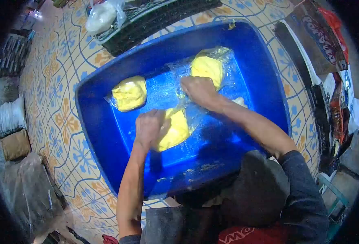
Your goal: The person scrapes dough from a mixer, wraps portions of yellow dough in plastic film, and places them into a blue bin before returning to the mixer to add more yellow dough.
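A big blue plastic tub (285, 110) holds three soft yellow lumps that look like dough, with clear plastic film around them. The nearest yellow lump (175, 129) lies against my left hand (148, 127), whose fingers are curled at its left edge; what they pinch is hidden. My right hand (199, 90) is closed, knuckles up, on clear plastic film (179, 72) just in front of the far yellow lump (207, 68). Another yellow lump (129, 93) rests at the tub's left side, touched by neither hand.
Patterned floor tiles (81, 154) surround the tub. Behind it stands a dark crate (147, 28) with a white plastic bag (102, 18). Cardboard (317, 36) and other clutter line the right. A brown box (16, 145) and grey sacking (29, 191) lie at left.
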A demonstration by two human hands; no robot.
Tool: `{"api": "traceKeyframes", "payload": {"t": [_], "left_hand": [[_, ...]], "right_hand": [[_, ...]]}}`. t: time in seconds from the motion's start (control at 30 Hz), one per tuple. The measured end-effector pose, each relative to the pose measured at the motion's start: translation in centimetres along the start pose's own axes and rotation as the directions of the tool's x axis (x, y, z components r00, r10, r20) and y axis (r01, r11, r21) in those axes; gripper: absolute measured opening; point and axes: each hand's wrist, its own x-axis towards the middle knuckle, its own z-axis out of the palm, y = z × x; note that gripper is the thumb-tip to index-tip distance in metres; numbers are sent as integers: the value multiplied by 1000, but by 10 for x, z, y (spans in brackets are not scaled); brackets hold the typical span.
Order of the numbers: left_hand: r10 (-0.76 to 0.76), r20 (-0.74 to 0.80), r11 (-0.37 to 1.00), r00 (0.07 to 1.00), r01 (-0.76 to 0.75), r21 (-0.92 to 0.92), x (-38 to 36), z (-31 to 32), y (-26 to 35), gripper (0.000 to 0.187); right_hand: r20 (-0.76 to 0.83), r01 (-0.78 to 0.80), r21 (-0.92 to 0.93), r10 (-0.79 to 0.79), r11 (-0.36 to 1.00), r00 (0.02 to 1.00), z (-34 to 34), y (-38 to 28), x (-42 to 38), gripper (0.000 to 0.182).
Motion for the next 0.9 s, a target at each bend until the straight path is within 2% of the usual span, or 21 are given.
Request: {"api": "traceKeyframes", "payload": {"t": [0.07, 0.1, 0.2, 0.23, 0.3, 0.33, 0.37, 0.4, 0.47, 0.5, 0.6, 0.63, 0.73, 0.77, 0.87, 0.9], "left_hand": [[-1, 98, 1000, 995, -1, 20, 10, 6, -8, 31], [24, 16, 999, 1000, -24, -37, 12, 4, -11, 26], [-148, 52, 984, 988, 152, -90, 27, -3, -25, 27], [-186, 69, 978, 980, 191, -82, 31, -1, -31, 27], [-217, 3, 966, 976, 215, -142, 30, 26, -52, 25], [-229, -32, 959, 973, 220, -176, 28, 39, -61, 25], [-237, -63, 934, 969, 209, -290, 22, 39, -57, 23], [-266, -51, 929, 963, 242, -281, 19, 40, -54, 23], [-328, -28, 914, 944, 310, -261, 15, 38, -50, 23], [-368, 45, 894, 929, 366, -256, 16, 35, -49, 25], [-360, 14, 893, 933, 348, -286, 12, 33, -51, 26], [-365, -15, 893, 931, 345, -289, 11, 38, -56, 28], [-359, -25, 817, 933, 301, -493, 8, 21, -44, 30], [-370, -89, 807, 925, 273, -524, 8, 22, -43, 32], [-352, 33, 830, 936, 328, -451, 0, 14, -49, 30], [-376, 41, 804, 926, 348, -482, -4, 16, -55, 30]], "right_hand": [[-107, 190, 85, -181, 978, 978, -3, -8, -13, 17], [-75, 314, 71, -309, 947, 948, 8, -9, -24, 20], [-229, 486, 145, -448, 862, 864, 42, -25, -59, 36], [-162, 426, 201, -399, 882, 903, 47, -33, -66, 42], [-22, 299, 304, -307, 905, 951, 52, -53, -69, 58], [-1, 301, 309, -316, 902, 949, 54, -56, -70, 58], [19, 301, 312, -323, 901, 946, 54, -57, -71, 59], [39, 302, 312, -330, 901, 943, 53, -57, -70, 60], [37, 329, 354, -365, 876, 930, 45, -55, -67, 54], [35, 342, 377, -382, 861, 923, 43, -55, -65, 52], [11, 453, 378, -493, 808, 870, 60, -54, -66, 40], [61, 430, 330, -473, 841, 879, 65, -57, -69, 30], [134, 422, 366, -496, 830, 858, 54, -63, -74, 23], [72, 484, 372, -544, 792, 836, 54, -61, -77, 22], [3, 543, 467, -615, 698, 788, 54, -50, -84, 26], [-33, 561, 545, -653, 623, 757, 49, -44, -83, 28]]}}
